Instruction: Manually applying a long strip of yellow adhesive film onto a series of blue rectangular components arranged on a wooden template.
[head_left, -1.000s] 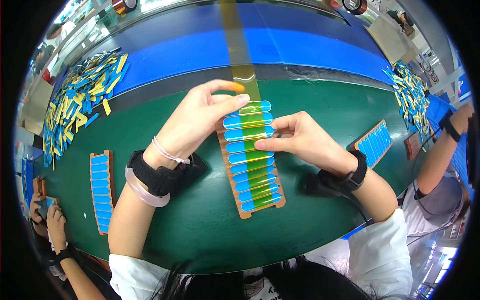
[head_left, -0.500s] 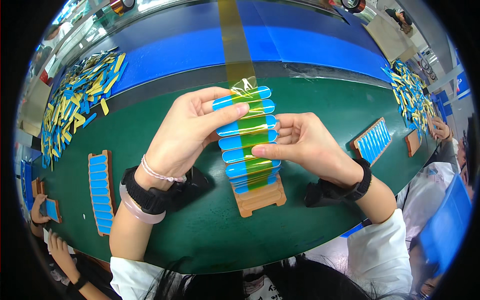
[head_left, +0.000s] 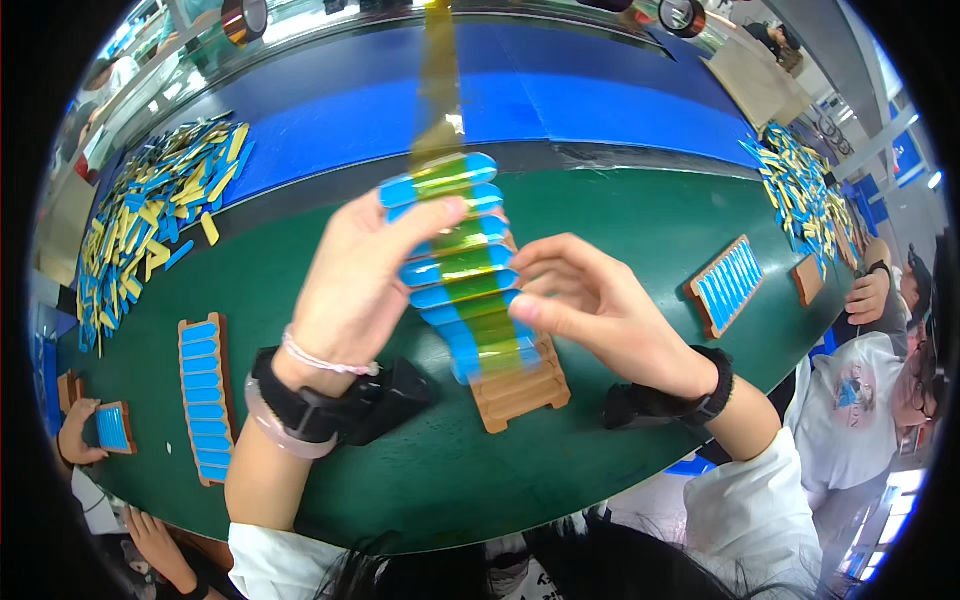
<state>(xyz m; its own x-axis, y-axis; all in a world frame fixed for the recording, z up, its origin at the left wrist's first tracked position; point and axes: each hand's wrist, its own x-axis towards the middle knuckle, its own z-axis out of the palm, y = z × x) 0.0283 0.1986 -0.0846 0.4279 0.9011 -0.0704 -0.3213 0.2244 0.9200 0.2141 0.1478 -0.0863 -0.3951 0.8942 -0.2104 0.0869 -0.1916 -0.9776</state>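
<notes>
My left hand (head_left: 345, 275) is closed on a row of blue round-ended strips (head_left: 455, 268), its thumb on top near the upper end. Amber see-through tape (head_left: 438, 85) runs down across the strips and joins them; its far part stretches away over the table's back edge. My right hand (head_left: 625, 315) is beside the row's right side, thumb and fingers apart, the thumb tip close to a strip edge; contact is unclear. Beneath the row's near end lies a brown grooved tray (head_left: 520, 392), partly covered. The strips hang tilted above it, blurred at the bottom.
Filled grooved trays lie at left (head_left: 205, 400) and right (head_left: 728, 285). Piles of blue and yellow strips are at far left (head_left: 160, 205) and far right (head_left: 800, 195). Another person's hand (head_left: 75, 435) touches a small tray; another hand (head_left: 868, 295) is at right.
The blue strips have moved left and lifted off the tray with my left hand, baring more grooves. My right hand has let go of the row, its fingers spreading.
</notes>
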